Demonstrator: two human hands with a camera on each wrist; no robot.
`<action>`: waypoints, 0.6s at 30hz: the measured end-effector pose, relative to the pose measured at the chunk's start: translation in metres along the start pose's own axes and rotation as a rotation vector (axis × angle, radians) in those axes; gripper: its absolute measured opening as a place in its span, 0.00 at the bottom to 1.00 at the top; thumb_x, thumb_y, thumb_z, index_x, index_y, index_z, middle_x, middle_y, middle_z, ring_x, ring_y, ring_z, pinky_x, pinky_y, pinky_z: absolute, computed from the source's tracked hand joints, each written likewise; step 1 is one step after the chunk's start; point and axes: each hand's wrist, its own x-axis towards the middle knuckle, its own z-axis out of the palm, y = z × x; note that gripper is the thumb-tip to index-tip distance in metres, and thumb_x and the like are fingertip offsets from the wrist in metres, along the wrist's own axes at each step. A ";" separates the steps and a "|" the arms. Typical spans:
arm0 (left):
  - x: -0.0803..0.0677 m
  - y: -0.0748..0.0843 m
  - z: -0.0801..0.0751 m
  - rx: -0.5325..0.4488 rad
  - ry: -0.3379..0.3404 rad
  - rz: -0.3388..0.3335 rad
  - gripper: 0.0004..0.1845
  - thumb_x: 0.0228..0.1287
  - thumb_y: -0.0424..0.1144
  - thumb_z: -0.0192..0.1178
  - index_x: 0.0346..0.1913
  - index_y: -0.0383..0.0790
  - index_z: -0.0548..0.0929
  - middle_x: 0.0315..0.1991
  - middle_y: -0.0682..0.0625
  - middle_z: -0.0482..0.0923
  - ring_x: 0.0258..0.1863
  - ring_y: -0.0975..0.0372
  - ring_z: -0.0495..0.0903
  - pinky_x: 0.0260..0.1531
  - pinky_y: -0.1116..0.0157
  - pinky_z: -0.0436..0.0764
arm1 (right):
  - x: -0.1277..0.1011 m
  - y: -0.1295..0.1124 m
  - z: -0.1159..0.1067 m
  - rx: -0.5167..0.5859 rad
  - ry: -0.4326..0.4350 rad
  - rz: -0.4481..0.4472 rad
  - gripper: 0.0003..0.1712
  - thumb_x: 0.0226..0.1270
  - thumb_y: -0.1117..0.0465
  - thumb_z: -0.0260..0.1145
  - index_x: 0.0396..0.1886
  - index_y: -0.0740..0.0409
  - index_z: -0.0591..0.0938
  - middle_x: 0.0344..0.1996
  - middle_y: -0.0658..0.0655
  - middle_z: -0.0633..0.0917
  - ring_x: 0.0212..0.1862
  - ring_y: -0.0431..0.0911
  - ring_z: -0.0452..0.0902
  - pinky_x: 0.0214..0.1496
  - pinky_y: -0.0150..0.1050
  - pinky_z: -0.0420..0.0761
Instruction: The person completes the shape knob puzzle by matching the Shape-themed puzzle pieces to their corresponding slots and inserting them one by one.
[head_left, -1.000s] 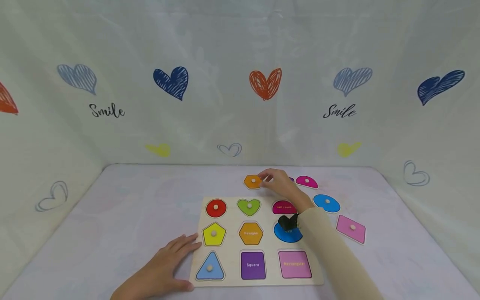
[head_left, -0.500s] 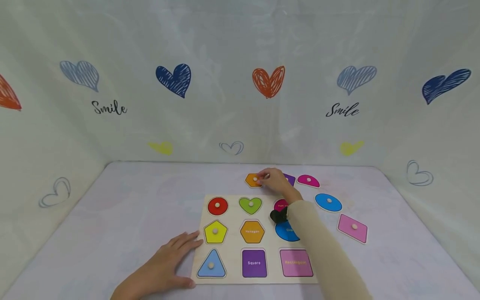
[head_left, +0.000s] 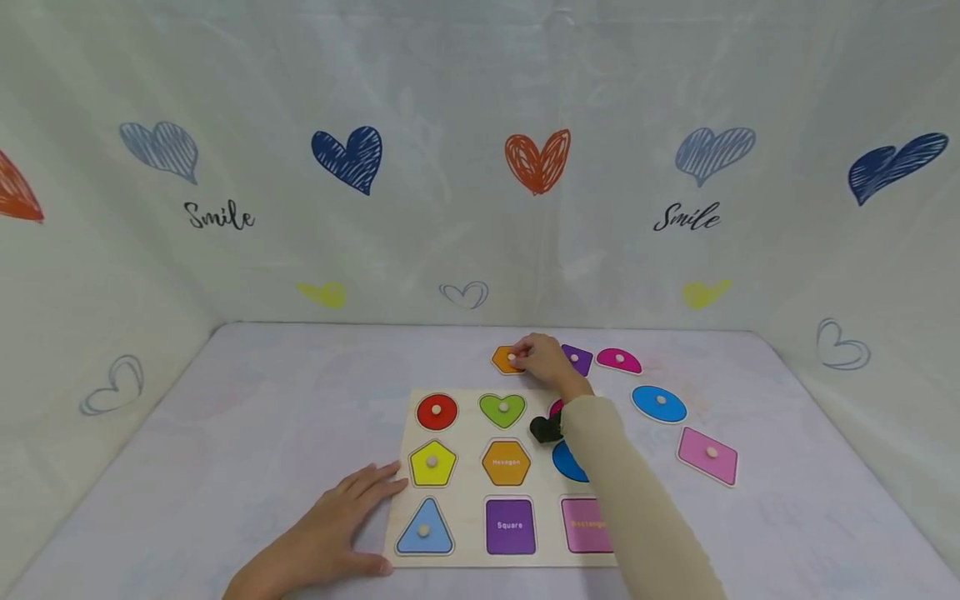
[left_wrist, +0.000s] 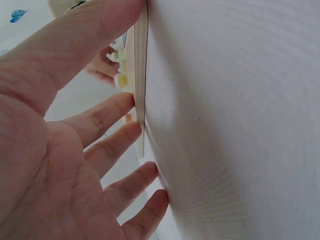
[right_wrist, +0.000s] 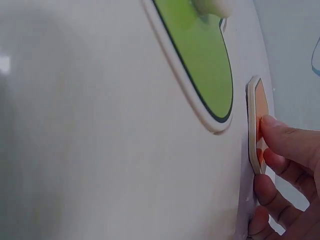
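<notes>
The right hand (head_left: 550, 363) pinches the orange hexagon piece (head_left: 501, 358) at its round knob (head_left: 512, 357), thumb and fingers curled together. The piece is at the desk (head_left: 225, 417), just beyond the far edge of the wooden puzzle board (head_left: 468, 483); whether it is slightly raised cannot be determined. The left hand (head_left: 330, 525) is spread, fingers extended, with the thumb and some fingertips touching the board's left edge.

Seated in the board: red circle (head_left: 437, 412), green heart (head_left: 502, 410), yellow pentagon (head_left: 432, 462) and light-blue triangle (head_left: 425, 529). Unfilled slots include the orange hexagon slot (head_left: 506, 462) and the purple square slot (head_left: 511, 526) (both carry printed names). The cream sleeve (head_left: 633, 500) covers part of the board's right column.

Loose on the desk, to the right of the hexagon piece: purple square piece (head_left: 579, 359), magenta half-round piece (head_left: 618, 360), blue oval piece (head_left: 659, 404) and pink rectangle piece (head_left: 708, 456).
</notes>
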 end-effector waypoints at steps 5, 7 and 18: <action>0.000 0.001 0.000 0.005 0.001 0.005 0.48 0.36 0.58 0.73 0.65 0.51 0.67 0.71 0.50 0.57 0.69 0.44 0.54 0.59 0.35 0.58 | 0.000 -0.004 0.000 -0.026 0.008 0.039 0.10 0.61 0.61 0.66 0.40 0.60 0.84 0.33 0.56 0.79 0.38 0.47 0.71 0.43 0.35 0.74; 0.000 0.001 0.000 0.006 0.000 -0.001 0.48 0.36 0.58 0.73 0.65 0.51 0.67 0.71 0.50 0.57 0.69 0.44 0.54 0.59 0.35 0.58 | 0.000 -0.004 0.001 -0.044 0.012 0.051 0.10 0.61 0.60 0.66 0.40 0.60 0.84 0.35 0.56 0.79 0.39 0.47 0.72 0.44 0.36 0.75; 0.000 0.002 -0.001 0.016 0.000 -0.009 0.47 0.36 0.57 0.73 0.65 0.51 0.67 0.71 0.50 0.57 0.68 0.45 0.55 0.59 0.36 0.60 | -0.002 -0.009 0.000 -0.080 0.023 0.057 0.11 0.61 0.59 0.65 0.42 0.58 0.85 0.37 0.56 0.82 0.41 0.48 0.73 0.50 0.40 0.77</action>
